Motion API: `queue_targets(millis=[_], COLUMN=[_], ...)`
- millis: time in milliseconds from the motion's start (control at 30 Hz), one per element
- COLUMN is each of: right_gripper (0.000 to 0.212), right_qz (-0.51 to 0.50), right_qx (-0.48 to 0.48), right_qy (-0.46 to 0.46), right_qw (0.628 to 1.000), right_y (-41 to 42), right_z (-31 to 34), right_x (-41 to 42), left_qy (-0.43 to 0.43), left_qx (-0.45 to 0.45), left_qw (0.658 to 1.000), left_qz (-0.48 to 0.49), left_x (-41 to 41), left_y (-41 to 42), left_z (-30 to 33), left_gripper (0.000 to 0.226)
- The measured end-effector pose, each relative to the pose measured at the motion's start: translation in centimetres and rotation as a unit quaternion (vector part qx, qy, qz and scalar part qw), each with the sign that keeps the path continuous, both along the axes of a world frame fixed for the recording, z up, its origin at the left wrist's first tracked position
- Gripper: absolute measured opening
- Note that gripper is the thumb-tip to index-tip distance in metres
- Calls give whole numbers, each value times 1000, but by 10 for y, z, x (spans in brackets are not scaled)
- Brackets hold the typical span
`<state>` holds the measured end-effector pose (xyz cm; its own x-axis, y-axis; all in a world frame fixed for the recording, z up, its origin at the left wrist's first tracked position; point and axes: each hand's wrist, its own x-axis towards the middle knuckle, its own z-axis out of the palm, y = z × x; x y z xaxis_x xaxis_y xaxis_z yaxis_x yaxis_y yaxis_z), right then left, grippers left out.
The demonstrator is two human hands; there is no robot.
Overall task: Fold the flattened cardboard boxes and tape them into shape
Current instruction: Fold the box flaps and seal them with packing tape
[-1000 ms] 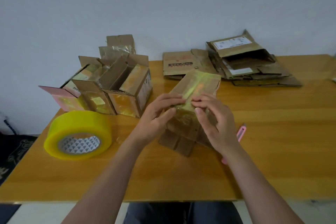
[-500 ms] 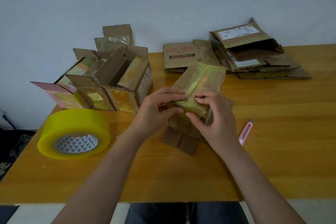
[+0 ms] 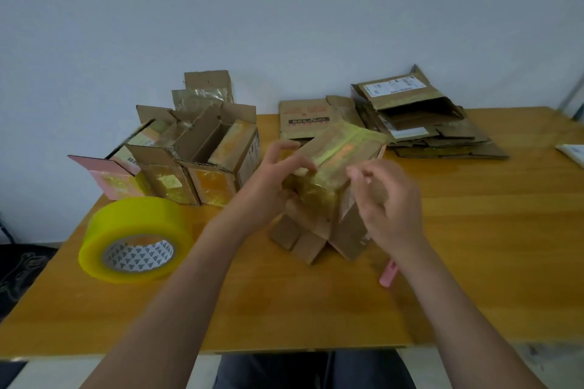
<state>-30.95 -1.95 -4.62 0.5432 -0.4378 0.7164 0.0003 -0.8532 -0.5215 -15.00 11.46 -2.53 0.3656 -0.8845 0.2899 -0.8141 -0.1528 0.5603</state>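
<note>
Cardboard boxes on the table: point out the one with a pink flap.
The box at the far left of the folded group, behind the yellow tape roll. Its neighbours have plain brown flaps.

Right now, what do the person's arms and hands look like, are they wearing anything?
Both forearms are bare, with no sleeves in view. The left hand and right hand wear no gloves, and no rings, watch or bracelet show. The right fingers are blurred. Dark grey trousers show below the table edge.
</note>
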Motion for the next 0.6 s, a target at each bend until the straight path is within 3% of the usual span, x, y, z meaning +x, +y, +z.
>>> queue_targets(millis=[67, 133, 200, 267, 400, 500, 600], right_gripper=[27, 40, 52, 58, 61, 63, 70], right_qz=[-70, -110, -107, -92, -34, -51, -77], right_qx=[35, 111, 204, 274, 392, 388, 361], right_qy=[5, 92, 148, 155, 108, 42, 36], right_qw=[997, 983, 962, 945, 913, 919, 929], right_y=[-20, -41, -58, -66, -68, -59, -39], right_z=[10, 15, 16, 17, 18, 17, 17], right_x=[5, 10, 17, 25, 37, 32, 19], left_qy=[-32, 7, 83, 126, 185, 186, 191], left_qx=[11, -30, -92, -88, -88, -153, -162], left_qw=[998, 992, 965, 942, 943, 936, 931], left_qz=[50, 125, 232, 298, 264, 256, 268], left_x=[1, -3, -14, -29, -46, -43, -36], left_y=[-5, -7, -8, -11, -24, -27, -29], left_z=[10, 14, 12, 9, 15, 24, 21], left_gripper=[51, 59, 46, 27, 40, 40, 66])
